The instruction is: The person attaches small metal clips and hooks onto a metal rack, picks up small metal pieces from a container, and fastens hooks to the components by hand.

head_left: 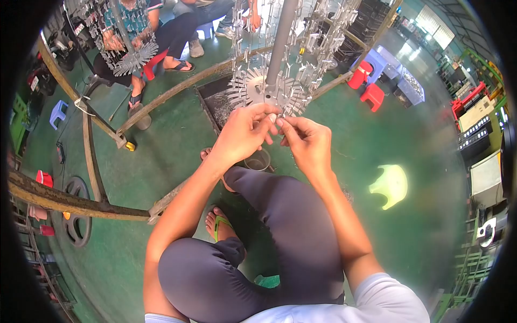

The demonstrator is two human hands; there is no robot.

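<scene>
Both my hands meet in front of a round metal rack (pixel 253 89) whose rim is ringed with small flat metal pieces. A grey vertical pole (pixel 281 46) rises from its centre, with strings of small metal parts hanging around it. My left hand (pixel 245 129) is closed, thumb and forefinger pinched at the rack's near edge. Beside it my right hand (pixel 308 141) is pinched too, its fingertips almost touching the left ones. Whatever lies between the fingertips is too small to make out. Below the hands stands a small bucket (pixel 257 160).
A rusty metal frame (pixel 177 89) surrounds the rack, with a dark tray (pixel 215 107) beneath. Another hung rack (pixel 134 58) is at the upper left, where other people sit. Red stools (pixel 371 97), a blue crate (pixel 410 89) and a yellow-green stool (pixel 392 185) stand to the right.
</scene>
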